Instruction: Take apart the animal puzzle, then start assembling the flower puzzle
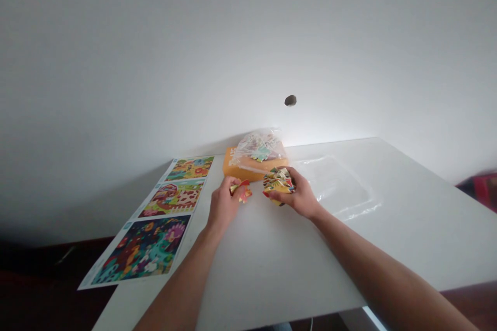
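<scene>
Between the thumb and fingers of my left hand (226,200) are a few jigsaw puzzle pieces (244,193), red and yellow. My right hand (301,195) is wrapped round a thick stack of colourful puzzle pieces (278,181), just above the table. A small gap separates the two hands. Behind them an orange box (248,169) lies against the wall, and on it rests a clear plastic bag (259,146) with more pieces inside.
A sheet with three printed pictures (171,199) lies along the left of the white table (267,269), its near corner past the edge. A flat clear plastic bag (337,181) lies to the right. The wall behind has a round hole (290,101).
</scene>
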`<action>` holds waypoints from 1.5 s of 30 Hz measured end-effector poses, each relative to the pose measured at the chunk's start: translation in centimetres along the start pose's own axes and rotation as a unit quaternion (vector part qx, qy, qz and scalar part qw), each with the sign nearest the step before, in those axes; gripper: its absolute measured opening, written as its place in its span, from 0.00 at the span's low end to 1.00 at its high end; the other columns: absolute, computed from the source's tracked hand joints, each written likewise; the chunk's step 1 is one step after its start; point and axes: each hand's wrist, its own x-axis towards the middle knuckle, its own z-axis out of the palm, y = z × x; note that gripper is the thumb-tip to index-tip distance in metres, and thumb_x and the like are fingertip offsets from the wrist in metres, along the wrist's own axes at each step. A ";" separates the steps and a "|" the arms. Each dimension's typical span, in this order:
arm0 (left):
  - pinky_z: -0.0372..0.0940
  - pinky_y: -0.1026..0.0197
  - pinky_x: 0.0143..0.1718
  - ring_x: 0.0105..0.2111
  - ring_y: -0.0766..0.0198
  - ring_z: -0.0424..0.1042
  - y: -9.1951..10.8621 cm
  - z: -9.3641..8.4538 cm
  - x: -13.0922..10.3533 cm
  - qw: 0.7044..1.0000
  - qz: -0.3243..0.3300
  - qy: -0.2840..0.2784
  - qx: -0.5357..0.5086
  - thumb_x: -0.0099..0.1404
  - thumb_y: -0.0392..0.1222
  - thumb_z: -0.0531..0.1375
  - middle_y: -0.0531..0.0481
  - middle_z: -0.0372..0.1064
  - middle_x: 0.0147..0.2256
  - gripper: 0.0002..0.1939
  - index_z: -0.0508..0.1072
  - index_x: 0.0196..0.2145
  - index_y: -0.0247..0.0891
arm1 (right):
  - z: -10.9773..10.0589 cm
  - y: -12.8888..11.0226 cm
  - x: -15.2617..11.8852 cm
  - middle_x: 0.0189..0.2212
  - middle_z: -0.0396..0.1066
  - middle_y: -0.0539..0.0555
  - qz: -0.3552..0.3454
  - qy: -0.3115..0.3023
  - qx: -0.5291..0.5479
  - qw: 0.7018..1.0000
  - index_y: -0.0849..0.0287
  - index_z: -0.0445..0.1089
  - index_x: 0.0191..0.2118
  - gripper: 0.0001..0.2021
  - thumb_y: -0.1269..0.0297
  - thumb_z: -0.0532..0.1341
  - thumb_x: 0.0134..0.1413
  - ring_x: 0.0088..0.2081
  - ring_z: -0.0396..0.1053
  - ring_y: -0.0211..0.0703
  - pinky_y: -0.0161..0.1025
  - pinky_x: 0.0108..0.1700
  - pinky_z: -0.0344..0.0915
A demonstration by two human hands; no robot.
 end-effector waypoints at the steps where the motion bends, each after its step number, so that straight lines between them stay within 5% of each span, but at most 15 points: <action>1: 0.65 0.60 0.37 0.34 0.60 0.74 -0.2 0.2 0.1 1.000 -0.001 0.010 -0.028 0.63 0.45 0.58 0.49 0.75 0.37 0.09 0.65 0.40 0.41 | 0.1 -0.2 -0.1 0.43 0.72 0.53 -0.012 -0.028 0.016 0.999 0.55 0.60 0.54 0.32 0.54 0.70 0.44 0.41 0.73 0.46 0.44 0.43 0.73; 6: 0.67 0.61 0.38 0.35 0.60 0.74 -0.5 1.6 0.0 0.987 0.042 -0.081 -0.134 0.67 0.48 0.54 0.48 0.75 0.35 0.11 0.70 0.38 0.39 | 0.9 -0.2 -0.6 0.49 0.67 0.58 -0.093 -0.083 -0.109 0.986 0.56 0.66 0.51 0.32 0.56 0.74 0.37 0.49 0.68 0.49 0.45 0.53 0.67; 11: 0.67 0.63 0.34 0.32 0.61 0.72 0.6 2.5 -0.6 0.979 0.025 -0.124 -0.162 0.68 0.56 0.52 0.49 0.73 0.30 0.20 0.73 0.32 0.37 | 1.0 0.1 -0.7 0.46 0.71 0.55 -0.081 -0.118 -0.129 0.981 0.55 0.64 0.53 0.33 0.56 0.73 0.39 0.45 0.71 0.47 0.44 0.49 0.68; 17: 0.65 0.60 0.49 0.45 0.60 0.71 2.0 2.8 -1.7 0.952 0.046 -0.177 -0.244 0.69 0.61 0.47 0.44 0.71 0.45 0.25 0.68 0.47 0.38 | 1.1 0.3 -0.7 0.49 0.71 0.57 -0.089 -0.102 -0.131 0.982 0.54 0.56 0.61 0.43 0.56 0.73 0.38 0.45 0.72 0.47 0.43 0.48 0.68; 23: 0.68 0.60 0.42 0.39 0.61 0.72 1.4 3.9 -1.3 0.955 -0.002 -0.103 -0.280 0.71 0.57 0.46 0.46 0.71 0.41 0.22 0.66 0.48 0.38 | 0.8 -1.7 -1.3 0.51 0.70 0.56 -0.102 -0.107 -0.169 0.974 0.54 0.63 0.57 0.35 0.57 0.71 0.40 0.49 0.70 0.49 0.45 0.52 0.66; 26: 0.67 0.60 0.36 0.31 0.62 0.70 1.8 4.4 -1.5 0.982 0.026 -0.082 -0.166 0.69 0.52 0.50 0.49 0.70 0.33 0.16 0.69 0.42 0.38 | -0.7 -4.1 -3.4 0.48 0.71 0.57 -0.075 -0.139 -0.185 0.970 0.55 0.66 0.56 0.35 0.57 0.73 0.37 0.45 0.72 0.50 0.45 0.50 0.68; 28: 0.66 0.59 0.38 0.32 0.62 0.69 2.8 4.7 -2.2 0.985 0.114 -0.112 -0.070 0.68 0.51 0.53 0.49 0.69 0.34 0.14 0.69 0.42 0.39 | -2.5 -5.4 -5.6 0.48 0.72 0.56 -0.021 -0.161 -0.146 0.976 0.54 0.66 0.56 0.35 0.59 0.73 0.38 0.45 0.72 0.51 0.45 0.50 0.68; 31: 0.64 0.55 0.46 0.40 0.57 0.69 5.6 6.2 -3.9 0.936 0.292 -0.197 0.024 0.63 0.56 0.58 0.45 0.69 0.39 0.19 0.70 0.44 0.39 | -6.4 -5.7 -9.5 0.48 0.72 0.57 0.096 -0.246 -0.003 0.965 0.55 0.63 0.59 0.37 0.59 0.72 0.41 0.46 0.72 0.53 0.46 0.49 0.69; 33: 0.63 0.52 0.48 0.44 0.54 0.68 7.7 7.9 -4.9 0.918 0.338 -0.203 0.053 0.61 0.59 0.59 0.43 0.68 0.42 0.24 0.69 0.46 0.37 | -9.4 -4.8 -12.0 0.52 0.70 0.59 0.149 -0.254 0.047 0.955 0.58 0.64 0.60 0.40 0.59 0.74 0.38 0.51 0.69 0.58 0.49 0.52 0.67; 36: 0.63 0.51 0.49 0.45 0.52 0.67 10.3 10.7 -5.8 0.923 0.324 -0.189 0.082 0.60 0.58 0.60 0.42 0.67 0.44 0.26 0.69 0.48 0.37 | -13.5 -3.1 -14.5 0.57 0.66 0.61 0.192 -0.219 0.104 0.951 0.57 0.63 0.61 0.39 0.59 0.73 0.40 0.53 0.67 0.60 0.51 0.54 0.64; 39: 0.63 0.54 0.46 0.42 0.56 0.67 11.3 12.2 -5.7 0.935 0.289 -0.182 0.097 0.65 0.48 0.58 0.46 0.67 0.40 0.11 0.72 0.39 0.39 | -15.7 -2.3 -15.3 0.50 0.70 0.63 0.217 -0.190 0.190 0.938 0.59 0.59 0.63 0.40 0.57 0.70 0.43 0.45 0.72 0.58 0.51 0.46 0.69; 45: 0.61 0.63 0.35 0.32 0.65 0.65 10.4 10.9 -4.7 0.963 0.214 -0.153 -0.058 0.70 0.41 0.50 0.50 0.64 0.31 0.14 0.72 0.32 0.37 | -14.6 -2.3 -14.2 0.45 0.73 0.63 0.200 -0.137 0.281 0.929 0.60 0.49 0.68 0.47 0.57 0.69 0.44 0.42 0.73 0.55 0.49 0.43 0.69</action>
